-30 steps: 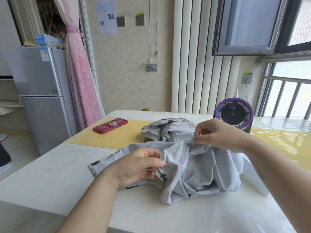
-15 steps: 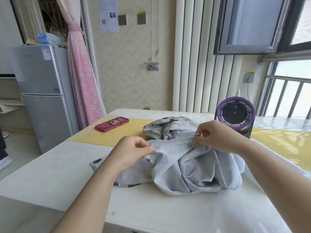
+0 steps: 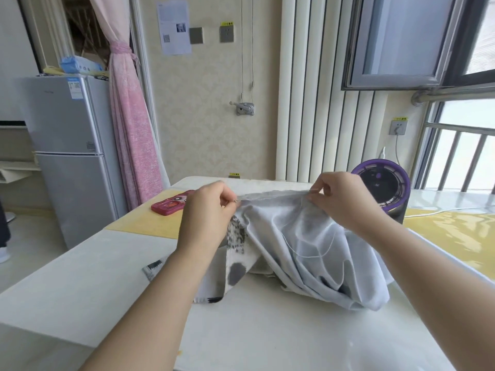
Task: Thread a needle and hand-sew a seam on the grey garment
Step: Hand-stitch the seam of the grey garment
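- White table (image 3: 80, 290) fills the foreground; a fridge (image 3: 72, 156) stands beyond its left edge.
- Grey garment (image 3: 308, 236) is heaped mid-table, its top edge stretched taut between both hands.
- Left hand (image 3: 206, 210) pinches that edge.
- Right hand (image 3: 340, 196) pinches it too; white thread (image 3: 310, 256) loops below.

Bare forearms (image 3: 150, 303), bare left hand (image 3: 206, 212) and right hand (image 3: 340, 199); nails apparently short.
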A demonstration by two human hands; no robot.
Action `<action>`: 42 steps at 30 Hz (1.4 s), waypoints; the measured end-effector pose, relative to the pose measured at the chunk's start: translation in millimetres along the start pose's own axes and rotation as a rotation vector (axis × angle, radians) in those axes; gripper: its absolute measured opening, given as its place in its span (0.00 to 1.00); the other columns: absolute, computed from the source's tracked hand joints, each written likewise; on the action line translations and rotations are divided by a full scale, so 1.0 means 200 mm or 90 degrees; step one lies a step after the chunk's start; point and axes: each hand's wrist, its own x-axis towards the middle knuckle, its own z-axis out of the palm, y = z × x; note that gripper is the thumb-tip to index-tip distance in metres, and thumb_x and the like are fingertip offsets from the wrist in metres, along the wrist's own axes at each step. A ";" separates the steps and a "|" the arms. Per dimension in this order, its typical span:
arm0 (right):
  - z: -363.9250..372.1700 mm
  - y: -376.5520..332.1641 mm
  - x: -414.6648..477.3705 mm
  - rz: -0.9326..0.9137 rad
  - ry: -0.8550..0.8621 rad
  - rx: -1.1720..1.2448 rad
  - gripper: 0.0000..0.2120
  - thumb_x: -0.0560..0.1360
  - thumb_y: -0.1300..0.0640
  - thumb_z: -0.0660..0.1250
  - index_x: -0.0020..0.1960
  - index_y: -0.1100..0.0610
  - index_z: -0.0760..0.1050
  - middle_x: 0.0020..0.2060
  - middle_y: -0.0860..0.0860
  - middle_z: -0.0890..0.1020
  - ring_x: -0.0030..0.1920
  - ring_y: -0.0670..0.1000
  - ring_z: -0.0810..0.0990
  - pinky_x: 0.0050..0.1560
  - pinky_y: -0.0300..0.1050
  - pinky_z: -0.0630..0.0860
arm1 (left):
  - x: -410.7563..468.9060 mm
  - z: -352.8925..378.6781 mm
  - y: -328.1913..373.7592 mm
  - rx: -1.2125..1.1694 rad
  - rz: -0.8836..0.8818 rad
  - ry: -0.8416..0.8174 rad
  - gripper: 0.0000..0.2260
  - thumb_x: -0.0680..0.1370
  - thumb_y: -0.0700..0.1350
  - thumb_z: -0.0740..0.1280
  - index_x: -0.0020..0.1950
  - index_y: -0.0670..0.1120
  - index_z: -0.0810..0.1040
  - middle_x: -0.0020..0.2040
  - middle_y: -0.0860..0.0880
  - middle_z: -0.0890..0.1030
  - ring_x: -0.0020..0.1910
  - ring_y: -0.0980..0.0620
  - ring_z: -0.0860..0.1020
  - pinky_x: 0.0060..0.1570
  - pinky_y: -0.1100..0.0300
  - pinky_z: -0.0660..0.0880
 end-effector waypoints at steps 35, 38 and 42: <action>0.09 0.02 -0.02 0.021 -0.194 0.032 0.04 0.71 0.56 0.71 0.39 0.55 0.77 0.28 0.48 0.72 0.27 0.44 0.67 0.25 0.31 0.65 | -0.08 0.04 -0.20 -0.137 -0.196 -0.447 0.24 0.71 0.26 0.62 0.50 0.56 0.77 0.52 0.53 0.79 0.49 0.53 0.77 0.56 0.57 0.74; 0.09 0.02 -0.02 0.016 -0.194 0.031 0.04 0.71 0.57 0.71 0.38 0.55 0.77 0.28 0.48 0.72 0.27 0.44 0.67 0.25 0.30 0.65 | -0.05 0.01 -0.10 -0.144 -0.164 -0.422 0.24 0.73 0.30 0.60 0.54 0.59 0.74 0.56 0.59 0.76 0.57 0.58 0.74 0.59 0.60 0.71; 0.09 0.02 -0.02 0.019 -0.196 0.035 0.04 0.70 0.57 0.71 0.38 0.54 0.77 0.28 0.48 0.72 0.27 0.43 0.67 0.24 0.30 0.64 | -0.05 0.09 0.04 -0.104 -0.061 -0.356 0.18 0.74 0.44 0.68 0.63 0.55 0.74 0.59 0.60 0.75 0.58 0.61 0.72 0.56 0.66 0.66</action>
